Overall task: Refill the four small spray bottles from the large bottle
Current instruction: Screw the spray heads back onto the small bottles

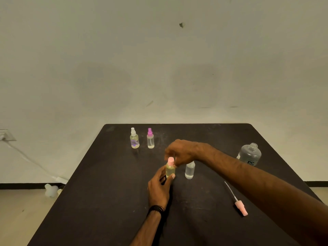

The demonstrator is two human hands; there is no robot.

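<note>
My left hand (158,189) grips a small yellowish spray bottle (170,170) standing upright near the table's middle. My right hand (181,151) pinches its pink spray cap (171,160) from above. Just to the right stands a clear small bottle (190,170) with no spray head on it. A loose pink spray head with its dip tube (238,203) lies flat on the table at the right. The large clear bottle (249,155), uncapped, stands at the right edge. At the back are a white-capped bottle (134,139) and a magenta-capped bottle (150,139).
The dark table (106,201) reaches a pale wall at the back. On the floor to the left lie a white object (51,190) and a cable running from a wall socket (6,134).
</note>
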